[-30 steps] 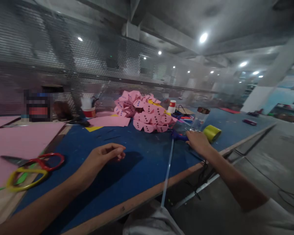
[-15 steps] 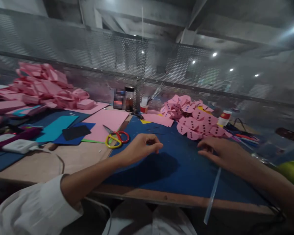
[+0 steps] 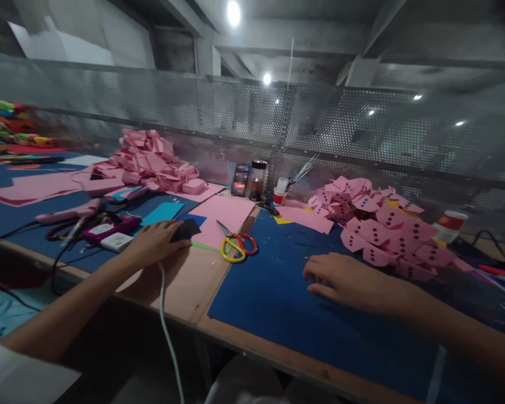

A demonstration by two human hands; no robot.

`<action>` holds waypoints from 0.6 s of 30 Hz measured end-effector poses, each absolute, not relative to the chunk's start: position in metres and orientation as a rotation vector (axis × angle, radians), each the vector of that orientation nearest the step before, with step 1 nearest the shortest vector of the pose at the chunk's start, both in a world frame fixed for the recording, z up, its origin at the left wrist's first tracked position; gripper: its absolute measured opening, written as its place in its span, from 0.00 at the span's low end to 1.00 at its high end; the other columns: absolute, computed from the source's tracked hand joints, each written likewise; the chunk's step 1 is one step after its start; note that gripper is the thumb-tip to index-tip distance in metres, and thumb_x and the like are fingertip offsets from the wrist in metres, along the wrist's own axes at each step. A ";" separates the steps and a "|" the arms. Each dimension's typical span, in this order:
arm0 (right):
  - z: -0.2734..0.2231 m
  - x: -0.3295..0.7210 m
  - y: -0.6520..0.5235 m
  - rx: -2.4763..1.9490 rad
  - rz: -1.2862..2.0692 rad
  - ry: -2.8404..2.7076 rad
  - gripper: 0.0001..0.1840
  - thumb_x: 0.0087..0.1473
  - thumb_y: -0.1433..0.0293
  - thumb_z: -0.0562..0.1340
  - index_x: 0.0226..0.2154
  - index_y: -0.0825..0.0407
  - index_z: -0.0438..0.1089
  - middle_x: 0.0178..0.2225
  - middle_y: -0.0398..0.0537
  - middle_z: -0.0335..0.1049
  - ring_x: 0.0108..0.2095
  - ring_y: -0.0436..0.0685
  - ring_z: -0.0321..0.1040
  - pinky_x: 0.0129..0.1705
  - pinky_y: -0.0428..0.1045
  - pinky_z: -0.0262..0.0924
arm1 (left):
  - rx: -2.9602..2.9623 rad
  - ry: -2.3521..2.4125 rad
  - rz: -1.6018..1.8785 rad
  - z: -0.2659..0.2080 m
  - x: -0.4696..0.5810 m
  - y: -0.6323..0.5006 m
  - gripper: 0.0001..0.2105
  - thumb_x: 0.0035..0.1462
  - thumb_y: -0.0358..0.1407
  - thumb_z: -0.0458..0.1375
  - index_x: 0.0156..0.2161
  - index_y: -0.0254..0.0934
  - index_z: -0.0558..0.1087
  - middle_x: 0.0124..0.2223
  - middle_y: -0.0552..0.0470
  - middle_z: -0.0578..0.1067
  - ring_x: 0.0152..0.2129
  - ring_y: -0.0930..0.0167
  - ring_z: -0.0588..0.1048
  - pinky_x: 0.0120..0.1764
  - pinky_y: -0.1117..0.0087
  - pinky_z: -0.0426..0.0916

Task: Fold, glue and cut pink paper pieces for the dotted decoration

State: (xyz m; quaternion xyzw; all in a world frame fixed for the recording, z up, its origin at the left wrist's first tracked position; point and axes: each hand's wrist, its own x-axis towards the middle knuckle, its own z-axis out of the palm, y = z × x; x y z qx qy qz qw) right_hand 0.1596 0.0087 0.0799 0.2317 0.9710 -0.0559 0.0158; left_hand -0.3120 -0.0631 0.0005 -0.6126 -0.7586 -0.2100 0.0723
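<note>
Left hand: the left hand (image 3: 154,243) lies on a small black card (image 3: 185,229), fingers bent over its edge; I cannot tell if it grips it.
Right hand: the right hand (image 3: 345,280) rests flat and open on the blue mat (image 3: 278,292), holding nothing.
Where the card is: on the surface (image 3: 189,286), beside pink paper (image 3: 225,216).
Risk, scissors: the scissors (image 3: 235,244) lie close by; a quick swipe could bump them.
Risk, cable: the white cable (image 3: 166,331) runs under the left wrist; it could snag.

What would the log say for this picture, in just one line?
left hand: on black card | right hand: flat on blue mat, empty | scissors: between hands, untouched
</note>
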 end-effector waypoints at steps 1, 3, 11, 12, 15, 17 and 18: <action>0.079 0.156 0.011 0.710 -0.176 3.017 0.07 0.66 0.65 0.62 0.43 0.49 0.74 0.44 0.48 0.77 0.42 0.59 0.74 0.44 0.52 0.61 | -1.825 -2.306 -0.589 -0.004 -0.319 -0.063 0.30 0.55 0.54 0.63 0.57 0.37 0.77 0.61 0.32 0.76 0.58 0.37 0.71 0.59 0.39 0.59; 0.076 0.150 0.018 0.705 -0.178 3.004 0.06 0.66 0.65 0.63 0.43 0.48 0.74 0.44 0.48 0.77 0.42 0.59 0.74 0.43 0.52 0.61 | -1.824 -2.322 -0.513 -0.011 -0.330 -0.062 0.32 0.56 0.57 0.61 0.58 0.38 0.77 0.62 0.30 0.74 0.58 0.36 0.70 0.59 0.36 0.57; 0.071 0.125 0.041 0.680 -0.263 2.982 0.07 0.65 0.66 0.63 0.42 0.49 0.76 0.43 0.49 0.78 0.41 0.59 0.74 0.44 0.52 0.61 | -1.947 -2.225 -0.372 -0.009 -0.331 -0.045 0.28 0.63 0.51 0.53 0.63 0.40 0.73 0.66 0.36 0.71 0.65 0.44 0.65 0.63 0.43 0.55; 0.071 0.122 0.043 0.672 -0.267 2.987 0.06 0.65 0.66 0.63 0.42 0.49 0.76 0.43 0.49 0.78 0.41 0.59 0.74 0.44 0.52 0.61 | -2.007 -2.192 -0.361 -0.008 -0.327 -0.041 0.27 0.65 0.50 0.51 0.62 0.42 0.73 0.66 0.40 0.71 0.66 0.49 0.65 0.64 0.48 0.56; 0.068 0.114 0.047 0.633 -0.270 3.019 0.06 0.66 0.66 0.63 0.42 0.49 0.76 0.42 0.48 0.78 0.41 0.58 0.74 0.47 0.52 0.60 | -2.138 -2.124 -0.332 -0.005 -0.312 -0.027 0.26 0.67 0.50 0.48 0.62 0.41 0.73 0.67 0.43 0.71 0.66 0.55 0.65 0.66 0.54 0.56; 0.066 0.106 0.048 0.613 -0.275 3.055 0.08 0.66 0.64 0.63 0.43 0.50 0.75 0.43 0.49 0.78 0.42 0.59 0.74 0.48 0.53 0.60 | -2.181 -2.108 -0.313 -0.005 -0.303 -0.016 0.27 0.65 0.51 0.50 0.62 0.39 0.72 0.67 0.41 0.71 0.65 0.53 0.66 0.65 0.53 0.57; 0.064 0.101 0.048 0.606 -0.282 3.067 0.09 0.67 0.64 0.63 0.43 0.50 0.75 0.43 0.50 0.78 0.43 0.59 0.73 0.48 0.53 0.60 | -2.189 -2.111 -0.301 -0.006 -0.299 -0.011 0.28 0.64 0.52 0.52 0.62 0.38 0.72 0.66 0.39 0.71 0.64 0.51 0.67 0.64 0.52 0.58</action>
